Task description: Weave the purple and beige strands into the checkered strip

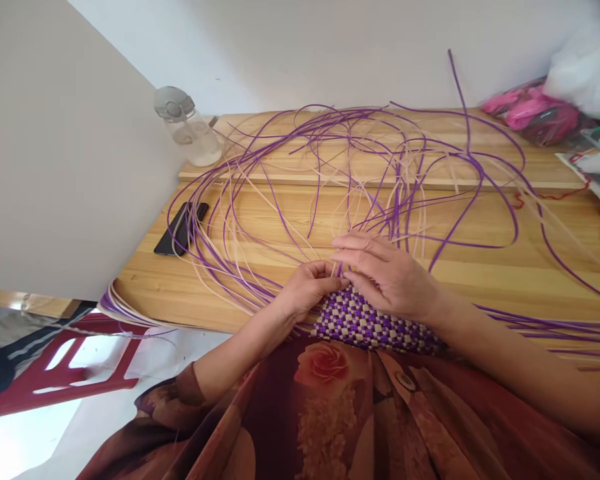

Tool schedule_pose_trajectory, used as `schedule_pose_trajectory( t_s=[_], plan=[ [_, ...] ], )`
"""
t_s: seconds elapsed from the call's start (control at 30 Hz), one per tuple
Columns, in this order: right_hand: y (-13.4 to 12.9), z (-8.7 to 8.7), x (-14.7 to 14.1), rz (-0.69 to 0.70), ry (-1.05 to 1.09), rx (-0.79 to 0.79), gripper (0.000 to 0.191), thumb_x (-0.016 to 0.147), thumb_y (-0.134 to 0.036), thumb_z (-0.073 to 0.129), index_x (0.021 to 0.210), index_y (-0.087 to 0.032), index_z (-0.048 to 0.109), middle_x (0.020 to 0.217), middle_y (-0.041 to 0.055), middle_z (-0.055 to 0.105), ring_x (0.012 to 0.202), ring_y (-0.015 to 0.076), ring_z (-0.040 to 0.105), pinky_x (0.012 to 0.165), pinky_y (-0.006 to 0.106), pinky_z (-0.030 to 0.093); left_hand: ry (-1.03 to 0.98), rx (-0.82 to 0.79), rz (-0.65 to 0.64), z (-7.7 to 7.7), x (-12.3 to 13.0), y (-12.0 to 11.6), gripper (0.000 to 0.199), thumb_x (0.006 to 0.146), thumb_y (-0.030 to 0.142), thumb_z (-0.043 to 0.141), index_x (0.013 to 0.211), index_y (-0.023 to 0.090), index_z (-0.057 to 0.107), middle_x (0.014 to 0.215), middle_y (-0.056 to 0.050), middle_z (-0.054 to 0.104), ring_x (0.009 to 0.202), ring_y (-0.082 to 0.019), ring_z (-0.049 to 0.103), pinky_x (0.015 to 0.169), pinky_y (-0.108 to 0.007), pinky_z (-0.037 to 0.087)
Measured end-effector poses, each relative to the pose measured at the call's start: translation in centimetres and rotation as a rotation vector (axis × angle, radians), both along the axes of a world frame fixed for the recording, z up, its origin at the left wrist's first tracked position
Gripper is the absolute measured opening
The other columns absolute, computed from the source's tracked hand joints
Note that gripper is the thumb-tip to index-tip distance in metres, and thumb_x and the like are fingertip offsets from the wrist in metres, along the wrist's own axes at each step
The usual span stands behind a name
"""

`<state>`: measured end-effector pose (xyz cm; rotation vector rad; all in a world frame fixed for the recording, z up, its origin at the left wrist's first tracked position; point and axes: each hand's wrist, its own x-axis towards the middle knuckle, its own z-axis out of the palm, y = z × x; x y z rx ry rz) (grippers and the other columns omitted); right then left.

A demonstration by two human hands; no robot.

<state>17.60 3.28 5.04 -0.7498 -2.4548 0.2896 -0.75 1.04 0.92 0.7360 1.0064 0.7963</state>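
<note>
The left hand (pixel 307 288) pinches strands at the checkered woven mat's (pixel 375 327) upper edge, steadying it; the right hand (pixel 387 275), fingers loosely curled, presses the mat flat. Loose purple strips (pixel 395 160) fan out beyond both hands.

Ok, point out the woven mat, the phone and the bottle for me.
woven mat (pixel 375 327), head view, on its checkered purple-and-white middle.
phone (pixel 173 233), head view, on its dark screen.
bottle (pixel 193 133), head view, on its clear body below the cap.
</note>
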Motion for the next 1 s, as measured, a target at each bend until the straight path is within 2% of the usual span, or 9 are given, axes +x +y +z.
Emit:
schedule_pose_trajectory(
  t_s=[0.1, 0.2, 0.27, 0.33, 0.47, 0.6, 0.73, 0.87, 1.0],
  plan=[
    [0.2, -1.1, -0.2, -0.012, -0.022, 0.009, 0.021, 0.093, -0.021, 0.053, 0.11, -0.02, 0.065, 0.108, 0.0083, 0.068, 0.104, 0.0213, 0.06, 0.093, 0.038, 0.049, -0.004, -0.001, -0.005, -0.3, -0.1, 0.0, 0.036, 0.052, 0.032, 0.087, 0.068, 0.013, 0.061, 0.062, 0.003, 0.057, 0.054, -0.006, 0.044, 0.056, -0.022, 0.031],
    [1.1, -2.4, 0.9, -0.142, 0.031, -0.159, 0.011, 0.091, -0.022, 0.056, 0.093, -0.019, 0.066, 0.085, 0.0042, 0.068, 0.081, 0.0162, 0.062, 0.076, 0.03, 0.05, -0.021, -0.018, -0.016, -0.4, -0.3, 0.0, 0.037, 0.051, 0.03, 0.088, 0.071, 0.014, 0.062, 0.065, 0.002, 0.06, 0.056, -0.007, 0.049, 0.059, -0.022, 0.034],
    [1.3, -3.2, 1.3, -0.215, 0.076, -0.316, 0.006, 0.089, -0.023, 0.059, 0.092, -0.019, 0.063, 0.081, 0.0019, 0.068, 0.074, 0.0137, 0.063, 0.07, 0.027, 0.05, -0.055, 0.022, -0.025, -0.5, -0.5, 0.1, 0.036, 0.052, 0.029, 0.089, 0.07, 0.014, 0.061, 0.067, 0.002, 0.062, 0.06, -0.008, 0.051, 0.062, -0.023, 0.036],
    [1.3, -3.9, 1.1, -0.25, 0.121, -0.391, 0.017, 0.086, -0.024, 0.064, 0.102, -0.019, 0.059, 0.084, 0.0016, 0.068, 0.075, 0.0136, 0.066, 0.071, 0.026, 0.051, -0.054, 0.047, -0.04, -0.6, -0.6, 0.3, 0.036, 0.052, 0.029, 0.089, 0.069, 0.014, 0.061, 0.066, 0.002, 0.062, 0.06, -0.007, 0.051, 0.062, -0.022, 0.035],
    [1.2, -4.2, 0.6, -0.218, 0.164, -0.158, 0.035, 0.087, -0.019, 0.062, 0.122, -0.02, 0.057, 0.099, 0.0046, 0.069, 0.087, 0.0143, 0.067, 0.08, 0.027, 0.053, -0.016, 0.008, -0.073, -0.8, -0.9, 0.6, 0.038, 0.051, 0.031, 0.089, 0.072, 0.013, 0.064, 0.065, 0.001, 0.063, 0.057, -0.007, 0.05, 0.06, -0.022, 0.034],
    [1.5, -3.1, 1.5, -0.159, 0.108, 0.135, 0.024, 0.087, -0.016, 0.061, 0.108, -0.024, 0.07, 0.099, 0.0053, 0.069, 0.092, 0.0171, 0.064, 0.085, 0.032, 0.051, -0.017, -0.025, -0.124, -0.6, -1.3, 0.6, 0.037, 0.054, 0.034, 0.089, 0.073, 0.012, 0.066, 0.066, 0.001, 0.064, 0.057, -0.007, 0.051, 0.059, -0.022, 0.035],
    [1.0, -1.0, 2.3, -0.305, 0.13, 0.301, 0.024, 0.083, -0.019, 0.068, 0.104, -0.027, 0.074, 0.104, 0.0071, 0.068, 0.099, 0.0228, 0.061, 0.091, 0.041, 0.05, -0.041, -0.084, -0.25, 0.0, -1.6, 0.7, 0.037, 0.058, 0.037, 0.086, 0.08, 0.011, 0.071, 0.072, -0.004, 0.067, 0.062, -0.011, 0.056, 0.063, -0.025, 0.04],
    [-0.6, 0.5, 1.9, -0.199, 0.117, 0.233, 0.033, 0.086, -0.013, 0.06, 0.113, -0.029, 0.071, 0.109, 0.0042, 0.071, 0.111, 0.0239, 0.061, 0.098, 0.041, 0.049, 0.024, -0.022, -0.223, 0.5, -1.4, 0.8, 0.035, 0.054, 0.036, 0.088, 0.073, 0.012, 0.071, 0.069, -0.003, 0.066, 0.06, -0.01, 0.054, 0.062, -0.024, 0.039],
    [-1.8, -0.3, 1.4, -0.217, -0.105, -0.005, 0.03, 0.094, -0.02, 0.048, 0.117, -0.019, 0.068, 0.099, 0.0084, 0.073, 0.09, 0.0218, 0.067, 0.082, 0.037, 0.053, 0.086, 0.013, -0.187, 0.7, -1.2, 0.4, 0.036, 0.055, 0.04, 0.086, 0.073, 0.013, 0.07, 0.065, -0.001, 0.064, 0.057, -0.01, 0.051, 0.058, -0.024, 0.035]
  ],
)
